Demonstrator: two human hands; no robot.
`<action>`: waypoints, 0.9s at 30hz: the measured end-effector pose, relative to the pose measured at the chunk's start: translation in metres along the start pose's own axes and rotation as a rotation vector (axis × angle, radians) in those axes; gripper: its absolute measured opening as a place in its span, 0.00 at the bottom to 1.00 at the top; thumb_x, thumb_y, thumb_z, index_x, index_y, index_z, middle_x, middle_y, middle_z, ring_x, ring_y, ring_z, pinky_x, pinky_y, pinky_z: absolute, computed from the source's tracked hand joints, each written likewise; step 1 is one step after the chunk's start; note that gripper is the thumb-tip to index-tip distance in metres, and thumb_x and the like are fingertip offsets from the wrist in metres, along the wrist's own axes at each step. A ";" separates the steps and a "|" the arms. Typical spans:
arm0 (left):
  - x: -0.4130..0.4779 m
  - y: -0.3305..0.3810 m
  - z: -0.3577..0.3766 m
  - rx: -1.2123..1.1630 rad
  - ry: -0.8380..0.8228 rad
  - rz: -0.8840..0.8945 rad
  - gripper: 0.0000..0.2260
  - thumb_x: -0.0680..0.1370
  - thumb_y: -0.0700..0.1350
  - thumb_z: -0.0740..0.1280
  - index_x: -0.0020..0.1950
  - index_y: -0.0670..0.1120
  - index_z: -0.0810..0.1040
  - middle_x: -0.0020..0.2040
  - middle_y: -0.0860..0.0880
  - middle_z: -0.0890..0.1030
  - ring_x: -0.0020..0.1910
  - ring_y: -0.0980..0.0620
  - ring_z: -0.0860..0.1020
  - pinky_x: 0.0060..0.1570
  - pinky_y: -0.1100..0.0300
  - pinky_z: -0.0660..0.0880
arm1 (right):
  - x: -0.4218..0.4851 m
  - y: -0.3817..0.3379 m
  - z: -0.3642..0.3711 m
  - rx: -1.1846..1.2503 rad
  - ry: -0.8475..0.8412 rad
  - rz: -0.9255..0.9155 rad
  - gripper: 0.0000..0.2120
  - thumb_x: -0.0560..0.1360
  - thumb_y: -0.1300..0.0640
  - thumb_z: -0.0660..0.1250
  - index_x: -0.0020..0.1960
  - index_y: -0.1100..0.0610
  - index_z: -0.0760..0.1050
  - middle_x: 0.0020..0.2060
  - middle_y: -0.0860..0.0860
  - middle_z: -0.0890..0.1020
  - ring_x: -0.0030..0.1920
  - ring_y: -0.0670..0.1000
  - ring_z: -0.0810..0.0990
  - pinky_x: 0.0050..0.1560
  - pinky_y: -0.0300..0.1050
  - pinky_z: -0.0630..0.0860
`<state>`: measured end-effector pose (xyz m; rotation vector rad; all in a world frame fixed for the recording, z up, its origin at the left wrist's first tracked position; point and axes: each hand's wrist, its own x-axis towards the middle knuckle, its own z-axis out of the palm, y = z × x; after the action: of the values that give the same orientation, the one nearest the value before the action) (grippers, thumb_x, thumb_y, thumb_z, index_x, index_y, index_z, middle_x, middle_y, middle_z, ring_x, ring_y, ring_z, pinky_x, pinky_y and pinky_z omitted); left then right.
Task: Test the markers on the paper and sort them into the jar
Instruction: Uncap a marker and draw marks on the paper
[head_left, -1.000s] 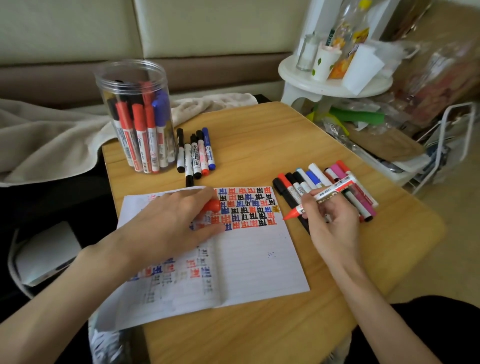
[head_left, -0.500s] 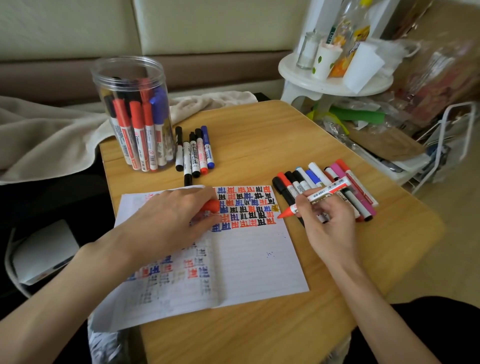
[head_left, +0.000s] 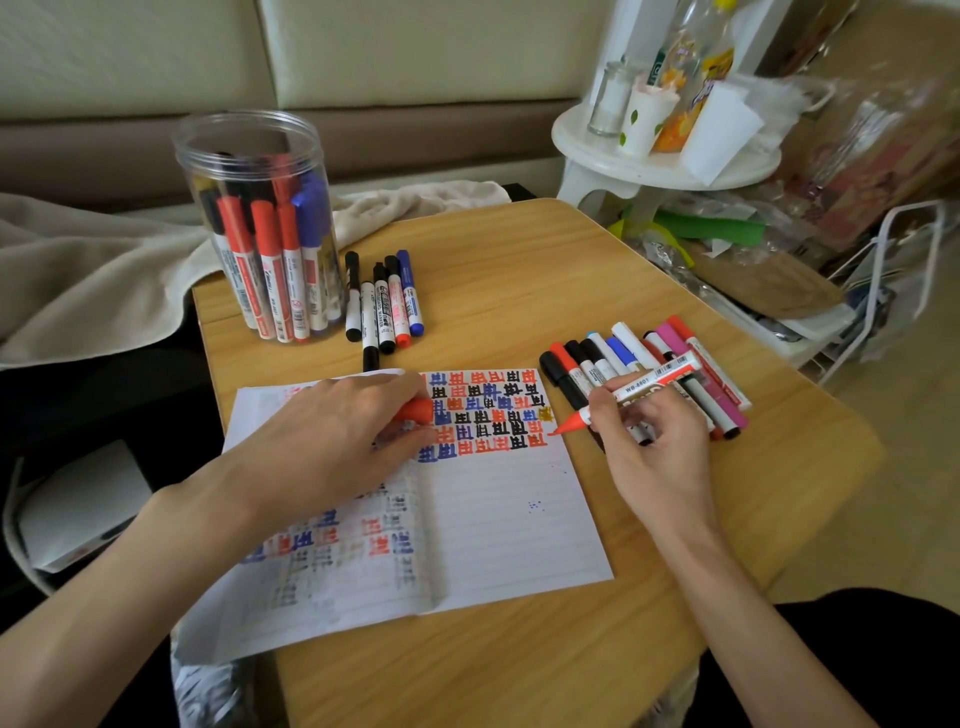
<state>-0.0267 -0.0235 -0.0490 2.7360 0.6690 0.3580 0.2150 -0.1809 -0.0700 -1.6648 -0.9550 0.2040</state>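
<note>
The right hand (head_left: 657, 457) has its grip closed round an uncapped red marker (head_left: 649, 382), thumb and fingers pinching the barrel low, near the nib. The nib points left and sits right at the edge of the lined paper (head_left: 509, 519); whether it touches the sheet cannot be told. The marker's white label appears to read "WB-8801", with a barcode further up the barrel.

The left hand (head_left: 332, 447) rests on the paper, its grip pinching the red cap (head_left: 418, 410), whose end pokes out past the fingers. The top of the sheet carries rows of one blocky test character repeated in red, blue and black; fainter ones show lower left.

The clear jar (head_left: 249, 171) stands at the back left of the wooden worktop (head_left: 519, 260), holding red, blue and black markers upright, their print too small to read. Five capped markers (head_left: 385, 304) lie just right of it. A row of loose markers (head_left: 587, 364) lies beside the paper, partly under the right hand.
</note>
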 end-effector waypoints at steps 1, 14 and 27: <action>0.000 0.000 0.000 0.000 -0.001 0.000 0.08 0.81 0.62 0.60 0.51 0.60 0.69 0.44 0.62 0.75 0.41 0.58 0.76 0.40 0.59 0.74 | -0.001 -0.001 0.000 0.008 0.002 -0.004 0.02 0.79 0.61 0.72 0.48 0.55 0.82 0.38 0.45 0.85 0.42 0.47 0.84 0.43 0.33 0.77; 0.000 0.001 -0.002 0.004 0.001 -0.007 0.08 0.81 0.61 0.61 0.50 0.58 0.71 0.42 0.59 0.76 0.38 0.58 0.76 0.38 0.57 0.75 | -0.003 -0.002 0.001 -0.061 0.005 -0.018 0.04 0.78 0.60 0.73 0.47 0.52 0.81 0.38 0.46 0.84 0.39 0.43 0.81 0.39 0.31 0.75; 0.001 0.002 -0.001 0.016 0.003 -0.008 0.09 0.81 0.61 0.60 0.49 0.57 0.71 0.42 0.59 0.76 0.37 0.58 0.75 0.39 0.56 0.75 | -0.007 -0.007 0.000 -0.066 -0.041 -0.049 0.07 0.77 0.61 0.74 0.45 0.51 0.81 0.35 0.41 0.82 0.36 0.41 0.79 0.36 0.31 0.73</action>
<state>-0.0257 -0.0246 -0.0470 2.7475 0.6860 0.3565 0.2068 -0.1850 -0.0660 -1.7007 -1.0418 0.1756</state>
